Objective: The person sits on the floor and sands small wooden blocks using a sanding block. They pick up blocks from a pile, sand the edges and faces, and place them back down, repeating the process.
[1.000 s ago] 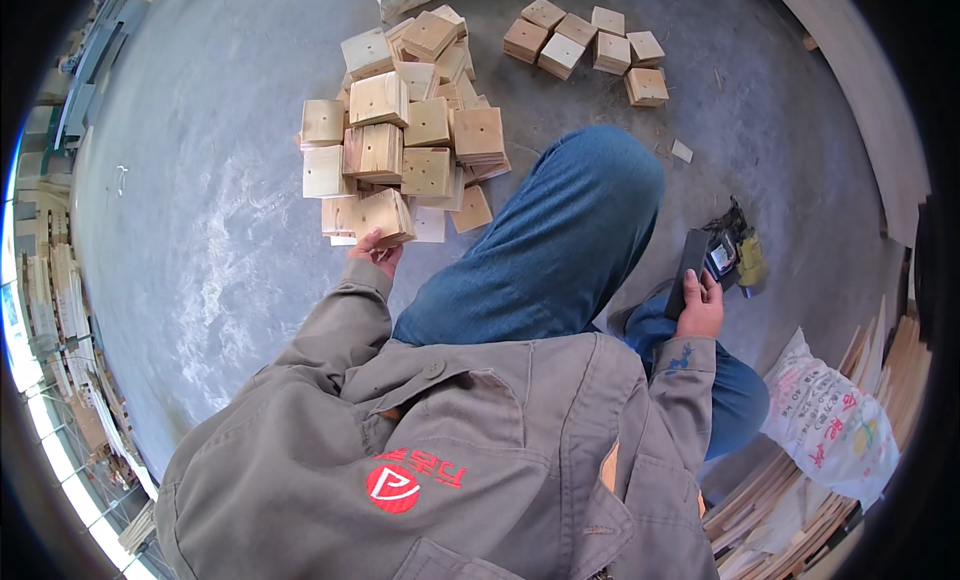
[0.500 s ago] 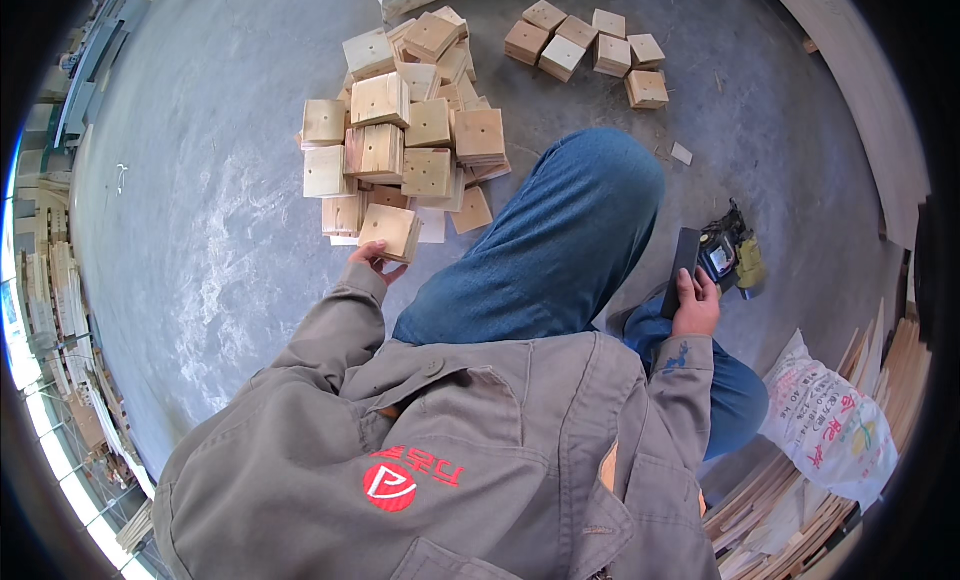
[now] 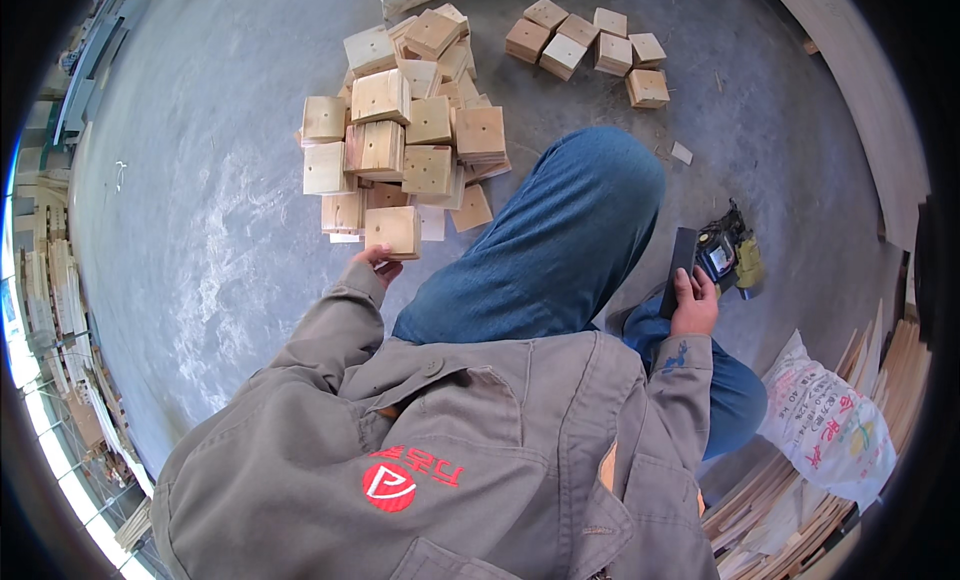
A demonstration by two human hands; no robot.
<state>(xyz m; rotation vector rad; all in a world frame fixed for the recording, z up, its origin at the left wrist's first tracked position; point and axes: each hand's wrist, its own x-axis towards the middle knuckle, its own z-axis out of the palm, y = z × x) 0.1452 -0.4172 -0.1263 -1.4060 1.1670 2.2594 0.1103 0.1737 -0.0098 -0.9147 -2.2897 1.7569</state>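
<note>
I log remotely: left of centre, one square wooden stack point(image 3: 393, 232), lower-left edge pinched by my left hand point(image 3: 381, 264), best held level, layers flush; right of centre, one dark bar point(image 3: 682, 257), gripped by my right hand point(image 3: 692, 305)

— Any lettering to be seen?
— Yes, red stitched characters point(image 3: 432, 466) on the grey-brown jacket point(image 3: 290, 450), beside a round red emblem point(image 3: 389, 487) with a white figure inside
— And the white sack point(image 3: 787, 392)?
— It has large red characters point(image 3: 826, 442) printed across it, and smaller dark lines of characters and numerals point(image 3: 825, 398) next to them
</note>
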